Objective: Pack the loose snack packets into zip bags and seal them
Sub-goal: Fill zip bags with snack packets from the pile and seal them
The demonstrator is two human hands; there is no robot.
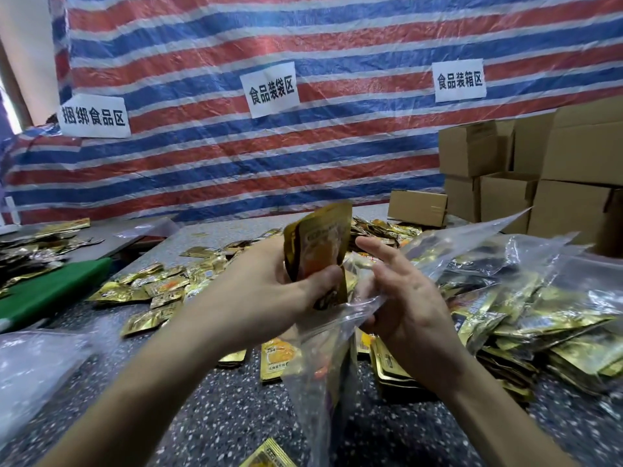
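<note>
Head view: left hand (269, 281) grips a sheaf of packets (317, 244) at the bag (323, 365) mouth; right hand (408, 298) pinches the bag rim, upper fingers spread. Risk: the slack rim may fold shut, so packets snag or spill outside. Loose packets (151, 288) left of the bag, filled bags (539, 315) right, on a speckled table (202, 416). Behind the bag: striped tarp (236, 146), signs (273, 89), boxes (505, 197).

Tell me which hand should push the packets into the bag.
Left. The left hand already grips the packets just above the mouth of the bag, while the right hand is busy holding that mouth open.
</note>
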